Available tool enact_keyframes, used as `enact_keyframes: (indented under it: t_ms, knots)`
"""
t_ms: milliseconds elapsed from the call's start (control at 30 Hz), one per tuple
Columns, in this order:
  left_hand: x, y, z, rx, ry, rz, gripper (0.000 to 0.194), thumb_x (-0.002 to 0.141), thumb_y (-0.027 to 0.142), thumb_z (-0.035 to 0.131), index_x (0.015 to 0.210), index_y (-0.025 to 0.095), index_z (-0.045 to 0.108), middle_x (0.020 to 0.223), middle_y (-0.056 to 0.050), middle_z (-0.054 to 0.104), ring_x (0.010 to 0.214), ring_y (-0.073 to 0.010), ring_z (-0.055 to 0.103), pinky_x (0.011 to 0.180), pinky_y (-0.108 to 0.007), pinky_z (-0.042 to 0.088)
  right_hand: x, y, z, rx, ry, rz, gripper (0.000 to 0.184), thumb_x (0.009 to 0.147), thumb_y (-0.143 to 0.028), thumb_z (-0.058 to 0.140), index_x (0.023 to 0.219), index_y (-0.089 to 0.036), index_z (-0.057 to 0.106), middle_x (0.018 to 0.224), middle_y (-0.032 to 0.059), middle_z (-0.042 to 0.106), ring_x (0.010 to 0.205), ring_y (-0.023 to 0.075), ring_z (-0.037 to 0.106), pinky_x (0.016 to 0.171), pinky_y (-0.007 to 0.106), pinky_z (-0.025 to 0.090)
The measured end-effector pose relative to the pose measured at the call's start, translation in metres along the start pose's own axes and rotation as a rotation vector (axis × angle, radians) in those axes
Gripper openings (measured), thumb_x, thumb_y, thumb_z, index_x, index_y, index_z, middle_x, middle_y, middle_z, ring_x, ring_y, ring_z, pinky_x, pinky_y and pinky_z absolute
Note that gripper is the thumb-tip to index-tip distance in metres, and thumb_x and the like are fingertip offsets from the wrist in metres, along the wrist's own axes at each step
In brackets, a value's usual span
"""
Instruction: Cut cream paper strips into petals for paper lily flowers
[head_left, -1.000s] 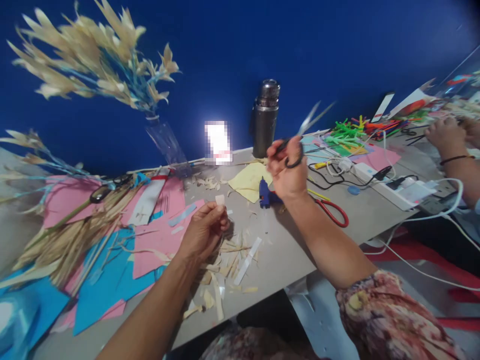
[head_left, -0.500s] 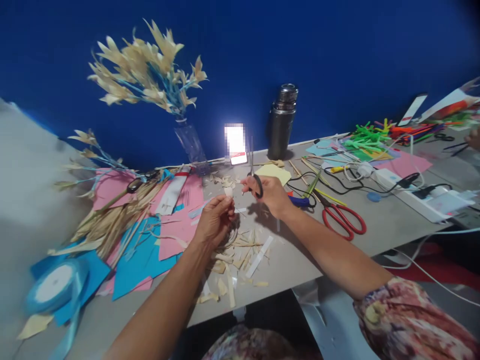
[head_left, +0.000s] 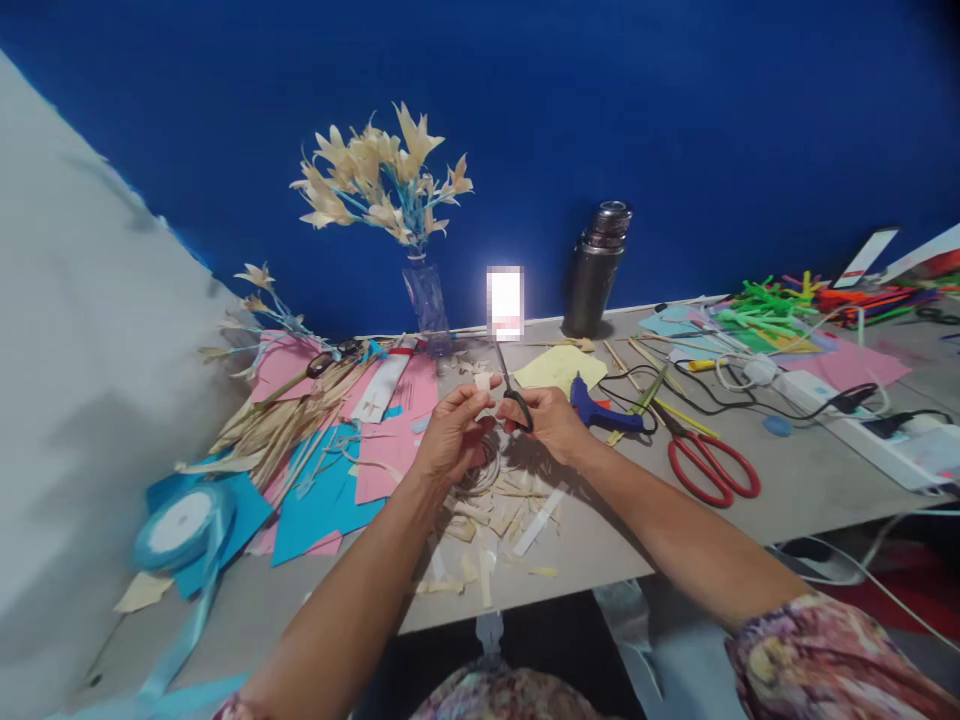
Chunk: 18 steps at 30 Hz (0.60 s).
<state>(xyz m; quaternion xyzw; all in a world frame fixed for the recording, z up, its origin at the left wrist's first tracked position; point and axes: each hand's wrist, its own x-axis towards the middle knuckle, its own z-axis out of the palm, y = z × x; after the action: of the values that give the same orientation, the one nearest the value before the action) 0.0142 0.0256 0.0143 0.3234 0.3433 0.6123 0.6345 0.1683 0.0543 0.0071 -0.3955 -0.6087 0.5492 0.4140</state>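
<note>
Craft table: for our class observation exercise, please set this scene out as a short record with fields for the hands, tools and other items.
left hand: pinching a small pale piece
right hand: holding black scissors
other tools: blue glue gun; red-handled scissors on the table
vase: clear, holding pale flowers
flask: dark, upright near the blue wall
ribbon roll: light blue, at picture left

L hand w/ pale piece, R hand w/ scissors.

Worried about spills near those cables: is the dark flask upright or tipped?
Upright: the flask stands on its base on the table, shiny cap at the top, before the blue wall.
</note>
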Motion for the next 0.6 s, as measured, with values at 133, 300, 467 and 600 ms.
enact_keyframes:
  t_ms: [133, 300, 467, 600]
  knots:
    - [-0.0013, -0.0006, -0.001, 0.011, -0.105, -0.091, 0.03, 0.064, 0.03, 0.086, 0.074, 0.014, 0.063, 0.091, -0.006, 0.073, 0.056, -0.0125, 0.063, 0.051, -0.027, 0.051, -0.0026, 0.0004, 0.0025, -0.035, -0.085, 0.094, 0.045, 0.064, -0.057, 0.08, 0.059, -0.014, 0.068, 0.051, -0.0011, 0.057, 0.046, 0.0092, 0.041, 0.043, 0.022, 0.027]
    - [-0.0032, 0.0026, -0.0057, -0.003, -0.14, -0.177, 0.032, 0.063, 0.035, 0.086, 0.077, 0.014, 0.065, 0.066, 0.0, 0.065, 0.046, -0.0115, 0.058, 0.042, -0.024, 0.047, -0.0071, -0.0019, 0.0029, -0.029, -0.215, 0.085, 0.042, 0.064, -0.053, 0.082, 0.06, -0.014, 0.067, 0.051, -0.0029, 0.054, 0.048, 0.0086, 0.038, 0.045, 0.023, 0.026]
    - [-0.005, 0.0088, -0.0088, 0.02, -0.083, -0.179, 0.032, 0.057, 0.029, 0.089, 0.071, 0.013, 0.065, 0.051, 0.005, 0.054, 0.04, -0.0051, 0.046, 0.04, -0.018, 0.04, -0.0037, 0.0041, -0.0009, 0.011, -0.365, 0.031, 0.039, 0.068, -0.051, 0.08, 0.07, -0.013, 0.069, 0.059, -0.0036, 0.053, 0.055, 0.0091, 0.04, 0.049, 0.022, 0.026]
    - [-0.006, 0.0086, -0.0082, 0.052, -0.064, -0.217, 0.028, 0.061, 0.029, 0.087, 0.073, 0.015, 0.066, 0.048, 0.006, 0.05, 0.038, -0.0055, 0.044, 0.037, -0.016, 0.034, -0.0025, 0.0039, -0.0017, 0.033, -0.356, 0.065, 0.04, 0.066, -0.05, 0.082, 0.072, -0.013, 0.069, 0.062, -0.0031, 0.056, 0.056, 0.0093, 0.043, 0.051, 0.022, 0.03]
